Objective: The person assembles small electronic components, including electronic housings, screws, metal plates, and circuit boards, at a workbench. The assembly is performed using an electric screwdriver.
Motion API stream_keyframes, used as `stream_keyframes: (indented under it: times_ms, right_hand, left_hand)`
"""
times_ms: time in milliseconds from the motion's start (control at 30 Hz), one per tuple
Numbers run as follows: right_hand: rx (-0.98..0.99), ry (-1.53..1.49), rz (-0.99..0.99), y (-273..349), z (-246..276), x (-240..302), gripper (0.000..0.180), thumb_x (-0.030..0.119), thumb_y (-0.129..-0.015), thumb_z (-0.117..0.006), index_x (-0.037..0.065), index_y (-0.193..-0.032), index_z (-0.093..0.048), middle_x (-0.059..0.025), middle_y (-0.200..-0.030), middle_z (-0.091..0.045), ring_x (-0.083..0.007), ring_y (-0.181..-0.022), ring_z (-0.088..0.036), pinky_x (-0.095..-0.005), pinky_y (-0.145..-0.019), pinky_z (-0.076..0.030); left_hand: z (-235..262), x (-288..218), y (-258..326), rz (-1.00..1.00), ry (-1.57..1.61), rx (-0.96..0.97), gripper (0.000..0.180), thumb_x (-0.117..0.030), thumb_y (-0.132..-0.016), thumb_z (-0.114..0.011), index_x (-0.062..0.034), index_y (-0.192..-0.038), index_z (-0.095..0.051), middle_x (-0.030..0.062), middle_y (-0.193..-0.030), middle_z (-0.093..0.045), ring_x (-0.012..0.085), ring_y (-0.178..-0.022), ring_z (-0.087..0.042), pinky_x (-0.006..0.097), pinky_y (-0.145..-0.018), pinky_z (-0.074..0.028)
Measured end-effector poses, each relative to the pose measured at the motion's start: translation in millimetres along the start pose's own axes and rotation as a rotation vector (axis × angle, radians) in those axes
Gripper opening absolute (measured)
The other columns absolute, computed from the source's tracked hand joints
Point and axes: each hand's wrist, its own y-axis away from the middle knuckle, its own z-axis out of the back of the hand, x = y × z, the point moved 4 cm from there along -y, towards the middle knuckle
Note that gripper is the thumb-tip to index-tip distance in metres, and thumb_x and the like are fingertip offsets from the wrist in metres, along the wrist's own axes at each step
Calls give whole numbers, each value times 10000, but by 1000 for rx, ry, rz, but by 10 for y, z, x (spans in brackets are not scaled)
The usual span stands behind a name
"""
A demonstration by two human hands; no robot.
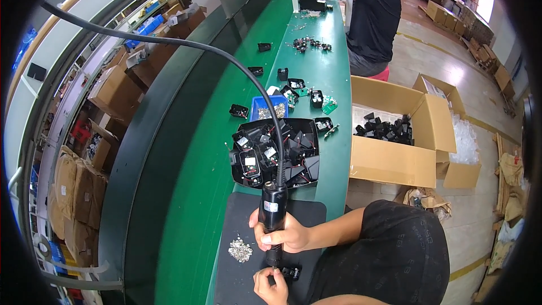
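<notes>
My right hand (288, 234) is wrapped around a black electric screwdriver (275, 206), whose cable rises from its top end. The tool's tip points down toward my left hand (271, 286). There my left fingers are pinched together right at the tip; what they hold is too small to make out. Beside them lies a small black plastic housing (292, 273), partly hidden by the tool and fingers. A pile of small metal screws (240, 251) rests on the dark mat (307, 212) left of the screwdriver.
Beyond the mat stands a black bin (316, 161) heaped with black housings, then a blue tray (255, 104) of small metal parts. Loose housings and green circuit boards (329, 105) lie farther along. The thick cable (197, 45) arches overhead. A cardboard box (389, 170) stands right; a co-worker (372, 17) sits beyond.
</notes>
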Motion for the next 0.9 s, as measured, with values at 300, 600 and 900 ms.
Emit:
stream_keyframes:
  times_ms: [300, 600, 900]
  right_hand:
    - [-17, 47, 15, -42, -4, 8, 406, 21, -786, -616, 16, -1144, -424, -55, -731, -532, -140, -676, -543, -293, -645, -453]
    - [-13, 6, 20, -14, 3, 7, 400, 15, -788, -613, 20, -1140, -422, -56, -730, -529, -131, -673, -531, -294, -645, -452]
    - [-11, 14, 23, -24, 17, 27, 388, 10, -798, -605, 22, -1141, -423, -54, -734, -526, -128, -670, -525, -295, -641, -447]
  left_hand:
    - [-10, 86, 29, -73, -37, -59, 79, -31, -814, -629, -12, -880, -668, 144, -804, -659, 315, -714, -606, 377, -671, -496]
    - [-20, 133, 87, 211, 253, -41, 134, -102, -866, -635, -3, -952, -664, 107, -821, -676, 144, -721, -607, 282, -696, -506]
    - [-112, 304, 140, 231, 305, -53, 96, -3, -804, -646, 30, -884, -606, 105, -796, -653, 144, -730, -612, 277, -714, -501]
